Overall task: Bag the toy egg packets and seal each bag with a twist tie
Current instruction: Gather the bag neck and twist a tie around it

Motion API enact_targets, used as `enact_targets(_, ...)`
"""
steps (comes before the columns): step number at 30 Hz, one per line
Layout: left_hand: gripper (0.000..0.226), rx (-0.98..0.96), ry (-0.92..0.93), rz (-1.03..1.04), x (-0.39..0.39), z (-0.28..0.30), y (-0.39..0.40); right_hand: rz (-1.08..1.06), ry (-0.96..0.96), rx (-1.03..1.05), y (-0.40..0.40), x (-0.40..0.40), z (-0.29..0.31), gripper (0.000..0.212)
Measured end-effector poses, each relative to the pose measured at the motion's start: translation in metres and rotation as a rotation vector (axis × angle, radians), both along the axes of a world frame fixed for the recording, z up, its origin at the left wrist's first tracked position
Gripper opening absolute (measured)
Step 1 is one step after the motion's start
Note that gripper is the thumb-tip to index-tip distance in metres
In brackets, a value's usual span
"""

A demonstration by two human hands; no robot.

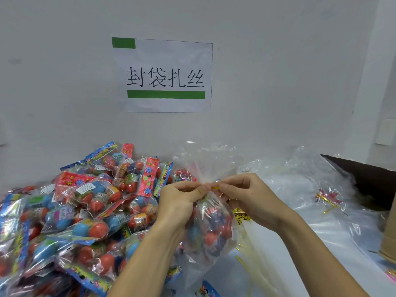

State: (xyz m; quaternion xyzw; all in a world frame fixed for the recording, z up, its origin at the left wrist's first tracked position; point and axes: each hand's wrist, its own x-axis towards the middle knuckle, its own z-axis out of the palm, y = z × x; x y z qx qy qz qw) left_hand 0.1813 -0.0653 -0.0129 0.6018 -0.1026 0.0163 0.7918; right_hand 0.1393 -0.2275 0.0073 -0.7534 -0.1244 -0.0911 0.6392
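— Item in hand?
— One clear plastic bag of toy egg packets, held upright above the table. My left hand grips its gathered neck; my right hand pinches a gold twist tie at that neck. The bag top fans out above my fingers.
— Stock to the left?
— Heap of toy egg packets, red and blue eggs, flowered header cards.
— To the right?
— Pile of empty clear bags; loose gold twist ties on it; more ties just beside my right wrist. Cardboard box at the edge.
— Wall?
— Paper sign, green bars.
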Motion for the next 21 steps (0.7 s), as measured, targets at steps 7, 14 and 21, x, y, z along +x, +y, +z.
enact_targets(7,0.042,0.036,-0.069,-0.149,-0.007,0.005,-0.004,0.079,0.067,0.087,-0.005,0.0,0.0,0.029)
enact_targets(14,0.028,0.101,-0.08,-0.261,-0.008,0.005,-0.001,0.161,0.176,-0.011,-0.013,-0.008,0.009,0.007)
enact_targets(21,0.034,0.129,-0.066,-0.263,-0.008,0.007,-0.004,0.077,0.105,-0.088,-0.013,-0.01,0.012,0.017)
